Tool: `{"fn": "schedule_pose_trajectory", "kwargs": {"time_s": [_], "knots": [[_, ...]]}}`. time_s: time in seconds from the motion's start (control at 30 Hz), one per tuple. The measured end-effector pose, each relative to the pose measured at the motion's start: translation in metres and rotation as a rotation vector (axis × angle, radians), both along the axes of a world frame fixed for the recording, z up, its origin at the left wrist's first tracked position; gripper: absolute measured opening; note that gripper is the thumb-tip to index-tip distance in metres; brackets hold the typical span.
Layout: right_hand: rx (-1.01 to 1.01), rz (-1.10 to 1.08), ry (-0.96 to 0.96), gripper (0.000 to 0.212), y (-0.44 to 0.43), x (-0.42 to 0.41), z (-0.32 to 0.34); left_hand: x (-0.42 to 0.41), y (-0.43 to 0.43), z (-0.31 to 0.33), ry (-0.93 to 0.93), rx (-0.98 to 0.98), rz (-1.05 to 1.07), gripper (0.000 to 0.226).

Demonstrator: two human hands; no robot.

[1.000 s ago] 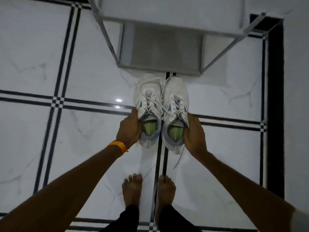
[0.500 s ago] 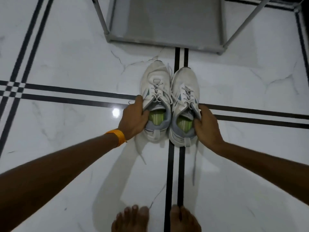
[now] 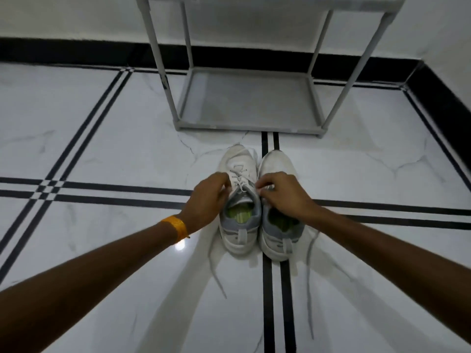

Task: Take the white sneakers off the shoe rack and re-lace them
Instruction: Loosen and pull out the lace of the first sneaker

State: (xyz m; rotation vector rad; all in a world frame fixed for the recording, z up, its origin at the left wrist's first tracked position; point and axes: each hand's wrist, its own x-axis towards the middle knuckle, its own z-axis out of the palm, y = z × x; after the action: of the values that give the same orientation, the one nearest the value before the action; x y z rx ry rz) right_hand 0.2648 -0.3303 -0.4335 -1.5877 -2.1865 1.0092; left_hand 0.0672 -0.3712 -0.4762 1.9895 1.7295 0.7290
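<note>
Now the white sneakers (image 3: 257,202) stand together on the floor (image 3: 102,149), center of the frame, below the shoe rack (image 3: 244,98). Our left hand (image 3: 209,200) and right hand (image 3: 283,194) pinch near the laces (image 3: 239,179); whether either grip is closed on one we cannot tell. We should loosen from the top eyelets, one shoe first.

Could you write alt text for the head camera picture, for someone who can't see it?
Seen from above, a pair of white sneakers stands side by side on a white marble floor, with the left hand and right hand at their laces. Loose lace ends trail toward the viewer; a grey shoe rack stands beyond.
</note>
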Motion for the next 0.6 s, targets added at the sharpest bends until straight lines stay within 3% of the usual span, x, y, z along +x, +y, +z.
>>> {"fn": "schedule_pose_trajectory", "kwargs": {"time_s": [0.1, 0.27, 0.5, 0.6], "knots": [[0.035, -0.005, -0.025, 0.012, -0.001, -0.004, 0.000, 0.003, -0.008, 0.000, -0.024, -0.025, 0.043, 0.013], [0.192, 0.026, -0.135, 0.017, 0.000, -0.007, -0.003, 0.012, -0.013, 0.006, -0.087, -0.029, 0.126, 0.013], [-0.078, -0.202, 0.213, 0.013, -0.012, -0.008, -0.005, 0.010, -0.010, 0.021, -0.320, -0.183, 0.218, 0.029], [-0.075, -0.269, 0.277, 0.030, -0.015, -0.011, -0.008, 0.009, -0.009, 0.020, -0.442, -0.226, 0.303, 0.040]]}}
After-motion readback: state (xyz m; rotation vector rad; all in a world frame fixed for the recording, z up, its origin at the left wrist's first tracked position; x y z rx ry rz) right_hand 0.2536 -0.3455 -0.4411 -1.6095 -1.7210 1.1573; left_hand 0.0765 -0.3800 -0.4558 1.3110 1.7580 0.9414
